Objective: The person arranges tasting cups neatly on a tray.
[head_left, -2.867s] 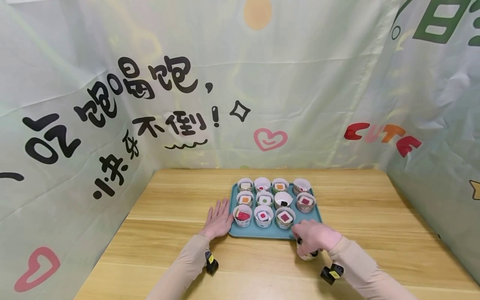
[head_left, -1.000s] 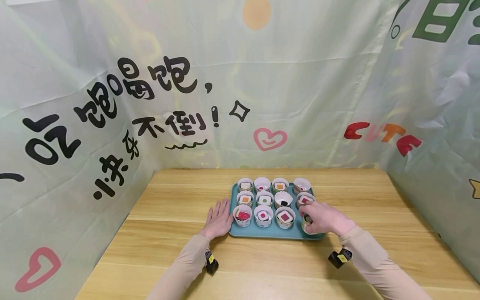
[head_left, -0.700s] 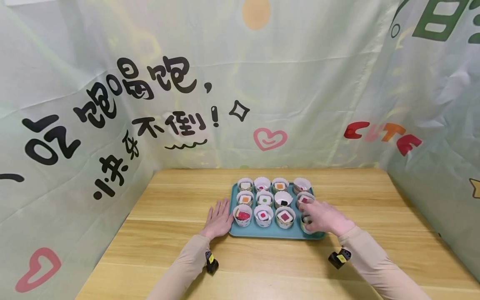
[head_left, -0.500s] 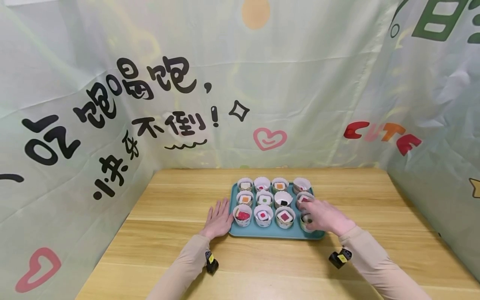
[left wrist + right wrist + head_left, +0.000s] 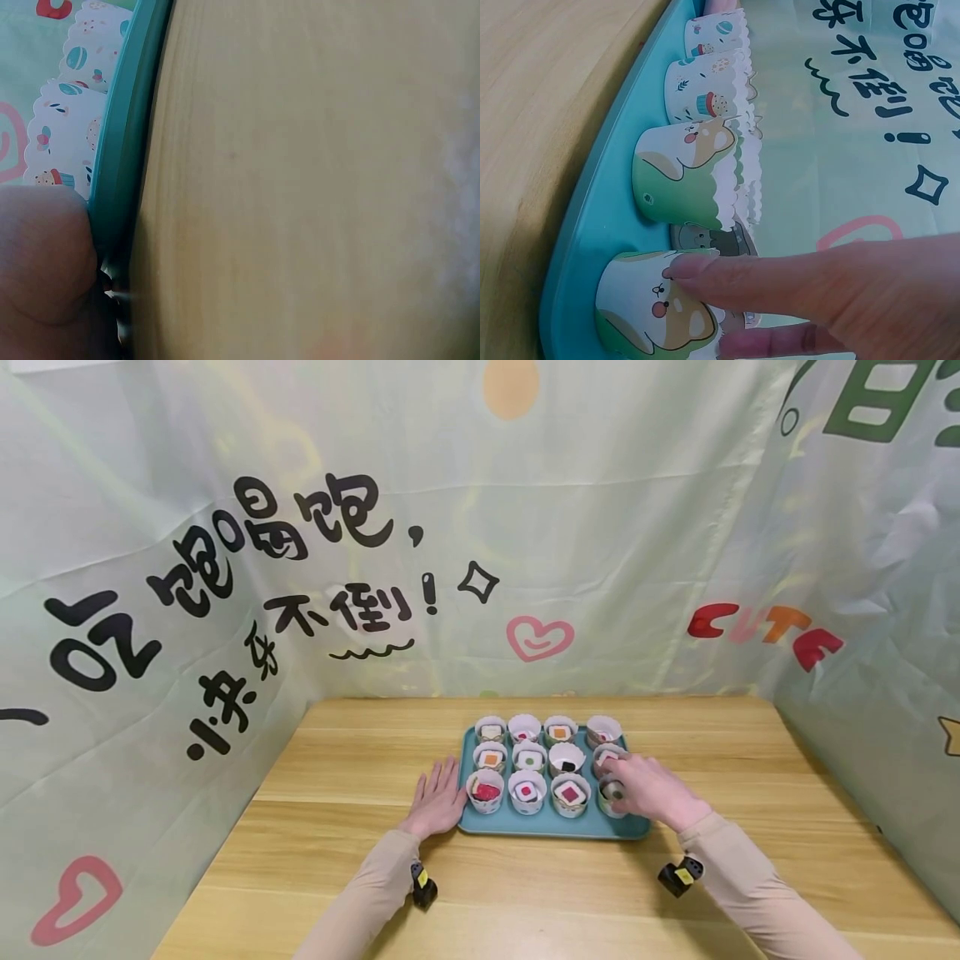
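Note:
My right hand is at the tray's front right corner, its thumb on the near side of a paper baking cup with a green and tan animal print. Another finger is on the cup's far side, partly hidden. The cup stands upright on the blue-green tray, with a dark-edged piece inside. My left hand lies flat on the table, fingers spread, thumb side against the tray's left edge. Other paper cups stand in rows, one holding a red piece, another a white square with a dark pink centre.
The wooden table extends around the tray on all sides. A printed cloth hangs behind it and along both sides. A small camera is strapped at my right wrist, another camera at my left.
My right hand has brought the paper cup from the table before the tray onto its front right corner. There the cup has shifted slightly left and back. My left hand has stayed put.

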A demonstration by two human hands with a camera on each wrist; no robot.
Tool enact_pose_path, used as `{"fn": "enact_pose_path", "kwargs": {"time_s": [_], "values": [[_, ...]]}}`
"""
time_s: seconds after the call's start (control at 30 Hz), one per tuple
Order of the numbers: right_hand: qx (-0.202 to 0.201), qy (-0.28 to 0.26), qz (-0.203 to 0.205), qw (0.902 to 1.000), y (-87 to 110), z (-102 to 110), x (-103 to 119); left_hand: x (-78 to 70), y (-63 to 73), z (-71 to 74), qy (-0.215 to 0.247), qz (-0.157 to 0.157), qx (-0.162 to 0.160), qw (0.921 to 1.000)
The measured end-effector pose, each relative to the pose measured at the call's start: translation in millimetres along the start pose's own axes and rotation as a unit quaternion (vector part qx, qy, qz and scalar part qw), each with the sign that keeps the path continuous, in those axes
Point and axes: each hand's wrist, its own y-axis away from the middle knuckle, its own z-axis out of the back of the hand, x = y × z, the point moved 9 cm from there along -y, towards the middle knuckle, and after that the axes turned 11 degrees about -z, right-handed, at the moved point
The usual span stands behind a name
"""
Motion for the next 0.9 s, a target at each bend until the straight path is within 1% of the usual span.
{"fn": "enact_pose_path", "kwargs": {"time_s": [0.17,0.5,0.73,0.9], "values": [[-0.004,0.006,0.004,1.0000,0.0,0.0,0.0,-0.3,-0.1,0.2,-0.002,0.000,0.002,1.0000],[0.001,0.005,-0.002,1.0000,0.0,0.7,-1.1,0.9,-1.1,0.2,-0.004,0.000,0.000,1.0000],[0.002,-0.008,-0.010,0.9999,0.7,4.0,-5.8,1.4,-1.7,0.1,-0.003,-0.002,0.000,1.0000],[-0.016,-0.014,-0.024,0.9995,-0.2,9.4,-15.6,-0.5,0.2,3.2,0.003,-0.007,-0.003,1.0000]]}}
